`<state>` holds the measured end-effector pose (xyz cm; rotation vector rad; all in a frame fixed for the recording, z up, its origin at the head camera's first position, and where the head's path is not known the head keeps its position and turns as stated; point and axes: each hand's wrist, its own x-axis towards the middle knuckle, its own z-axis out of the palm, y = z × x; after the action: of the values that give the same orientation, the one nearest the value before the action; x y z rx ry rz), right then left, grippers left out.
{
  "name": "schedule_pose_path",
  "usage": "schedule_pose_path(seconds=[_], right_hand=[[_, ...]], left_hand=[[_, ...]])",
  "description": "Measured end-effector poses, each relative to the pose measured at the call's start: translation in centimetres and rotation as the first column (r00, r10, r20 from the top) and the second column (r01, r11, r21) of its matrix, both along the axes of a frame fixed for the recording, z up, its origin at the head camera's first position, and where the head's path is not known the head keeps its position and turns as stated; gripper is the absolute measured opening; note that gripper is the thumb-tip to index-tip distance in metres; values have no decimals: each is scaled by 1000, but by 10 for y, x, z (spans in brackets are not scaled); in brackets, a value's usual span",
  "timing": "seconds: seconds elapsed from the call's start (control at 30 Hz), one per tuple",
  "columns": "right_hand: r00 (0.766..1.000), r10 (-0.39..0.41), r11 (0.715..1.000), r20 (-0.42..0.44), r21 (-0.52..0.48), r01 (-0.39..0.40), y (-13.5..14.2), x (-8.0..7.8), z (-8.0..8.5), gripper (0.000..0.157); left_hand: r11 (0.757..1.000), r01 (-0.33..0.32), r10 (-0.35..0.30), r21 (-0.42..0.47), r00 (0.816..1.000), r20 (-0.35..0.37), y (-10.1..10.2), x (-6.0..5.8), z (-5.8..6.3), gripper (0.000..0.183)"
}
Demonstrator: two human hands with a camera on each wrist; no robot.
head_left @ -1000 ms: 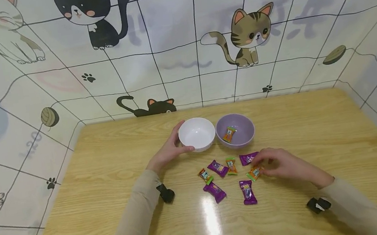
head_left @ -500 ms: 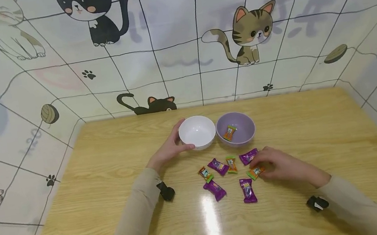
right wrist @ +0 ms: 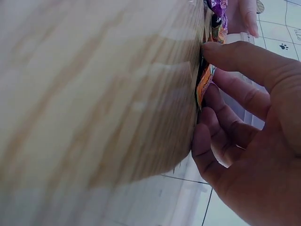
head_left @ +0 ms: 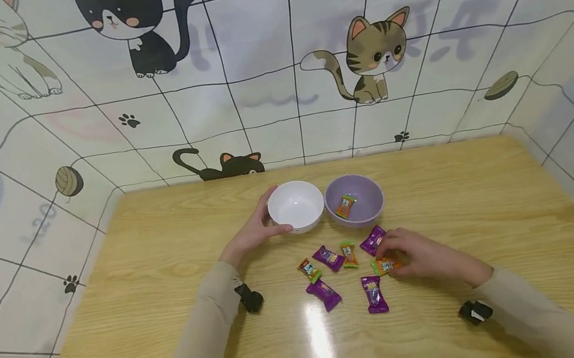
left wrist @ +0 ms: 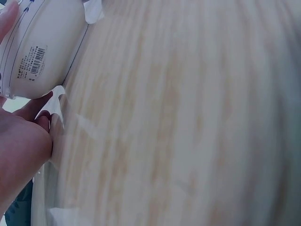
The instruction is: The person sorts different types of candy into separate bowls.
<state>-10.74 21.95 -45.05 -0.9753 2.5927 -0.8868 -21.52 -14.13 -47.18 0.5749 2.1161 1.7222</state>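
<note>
In the head view my left hand (head_left: 253,232) holds the white bowl (head_left: 296,204) at its left side, thumb at the front and fingers round the back. A barcode label shows on the bowl's outside in the left wrist view. My right hand (head_left: 423,254) pinches an orange candy (head_left: 385,265) with green ends, low over the table. From the right wrist, the thumb and fingers (right wrist: 221,94) lie on either side of its wrapper (right wrist: 205,82). A purple-wrapped candy (head_left: 373,241) lies right at the right fingertips.
A lilac bowl (head_left: 372,197) holding one orange candy (head_left: 345,206) stands beside the white bowl. Several more purple candies (head_left: 374,294) and orange candies (head_left: 349,254) lie scattered on the wooden table (head_left: 167,269). Behind the table rises a cat-print backdrop (head_left: 276,101).
The orange candy in my right hand has turned to lie more sideways. The purple candy beside those fingers has swung to a steeper slant. My left hand stays at the white bowl.
</note>
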Motion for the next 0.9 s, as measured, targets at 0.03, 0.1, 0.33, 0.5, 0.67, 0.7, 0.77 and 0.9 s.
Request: schedule_pose_path(seconds=[0.03,0.1,0.33,0.5,0.67,0.7,0.77,0.9], right_hand=[[1000,1,1000,1,-2,-1,-1,0,0,27],[1000,-9,1000,8,-5,9,-1,0,-1,27],[999,-21,997,27,-71,23,0,-2,-2,29],[993,-62,989,103,-129,75,1,-4,-2,31],[983,-110,978,148,-159,134,3,-6,-1,30],[983,-115,976,145,-166,139,3,-6,0,29],[983,-123,972,135,-182,147,4,-7,1,29],[989,-124,963,86,-229,141,6,-8,2,29]], left_hand=[[1000,-1,1,-4,1000,-1,0,1,0,99],[1000,0,0,-10,1000,-4,-1,1,-1,99],[1000,-9,9,-29,1000,3,-1,3,1,98],[1000,-1,1,-30,1000,11,-2,0,1,98],[1000,13,-13,-18,1000,21,-2,5,14,98],[1000,15,-14,-16,1000,25,-2,6,18,97],[1000,19,-18,-12,999,29,-1,10,26,97],[1000,24,-23,-14,999,31,0,13,30,97]])
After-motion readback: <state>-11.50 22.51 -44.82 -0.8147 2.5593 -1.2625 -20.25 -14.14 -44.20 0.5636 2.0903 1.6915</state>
